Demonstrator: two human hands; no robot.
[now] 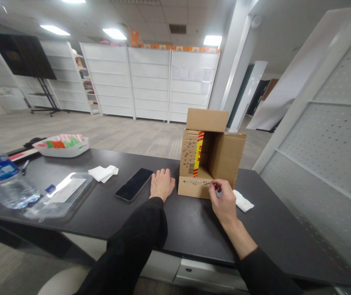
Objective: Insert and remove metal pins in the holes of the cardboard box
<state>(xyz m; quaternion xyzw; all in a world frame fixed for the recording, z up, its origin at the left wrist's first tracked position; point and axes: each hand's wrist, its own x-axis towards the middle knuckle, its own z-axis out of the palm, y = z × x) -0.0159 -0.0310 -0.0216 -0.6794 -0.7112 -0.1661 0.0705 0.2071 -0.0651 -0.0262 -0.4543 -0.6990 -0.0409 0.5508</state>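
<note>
Dark, smooth tabletop [188, 223]; a person's 2 bare hands over it, black sleeves. Near the far edge, toward the R end, stands an open cardboard box [228, 153], corrugated, matte brown, top flap [206, 120] upright. Its front flap [190, 191], below the opening, runs L–R on its long axis, w/ small round grey studs [189, 181] in a row & dark holes toward the R. R hand [224, 199] is nearer, right at that R part; the flap stretches leftward from its fingertips. Thumb & fingers pinch narrowly on a thin dark sliver [206, 183], roughly in line w/ the row; too small for me to tell what. L hand [162, 183] lies palm-down btwn box & glossy black phone [134, 185], fingers loosely bent, nothing visible in them. Shiny red-&-yellow tape [198, 153] runs vertically up the box's L panel. Soft white tissue [243, 200] just R of R hand. Toward the tabletop's L end: flat clear plastic case [71, 192], water bottle [3, 180].
</note>
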